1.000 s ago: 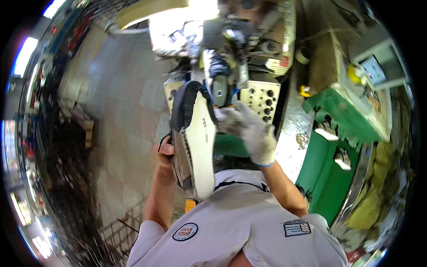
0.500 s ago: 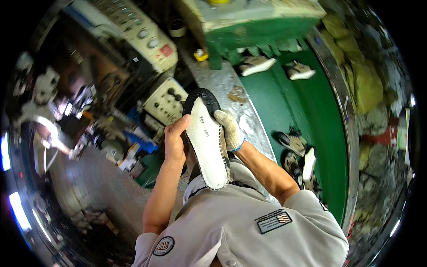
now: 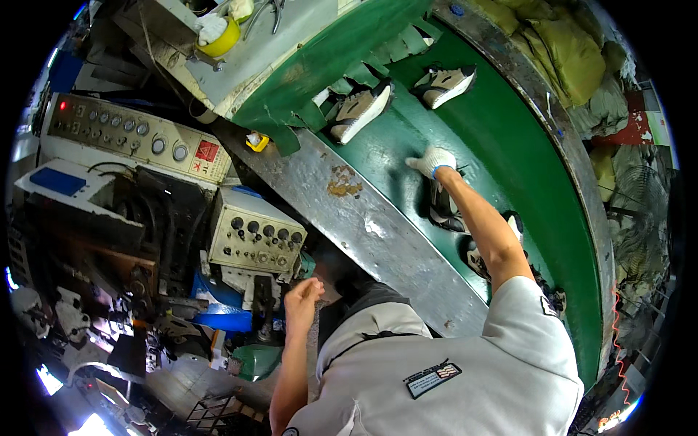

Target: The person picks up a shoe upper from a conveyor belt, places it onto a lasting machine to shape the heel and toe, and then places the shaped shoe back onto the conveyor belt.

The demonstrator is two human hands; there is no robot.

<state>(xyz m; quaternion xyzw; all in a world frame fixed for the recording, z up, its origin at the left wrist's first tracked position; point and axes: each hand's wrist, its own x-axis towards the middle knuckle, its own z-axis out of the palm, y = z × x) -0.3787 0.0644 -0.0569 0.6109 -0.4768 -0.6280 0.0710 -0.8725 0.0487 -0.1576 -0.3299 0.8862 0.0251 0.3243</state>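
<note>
While the left hand (image 3: 302, 298) curls, the right hand (image 3: 435, 160) extends near a shoe (image 3: 444, 208)

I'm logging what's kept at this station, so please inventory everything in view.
Shoes: at least four, beige and dark, pale soles, on the belt
Belt: one, green, right half
Ledge: one, grey metal, along the belt's left side
Bench: one, pale top, green side, top
Bowl: one, yellow, on the bench
Gauge panel: one, cream, left
Knob box: one, cream, below and right of the gauge panel
Sacks: several, olive, upper right
Dim edges: too cluttered to count
Left hand: one, bare, below the knob box
Right hand: one, pale glove, over the belt
</note>
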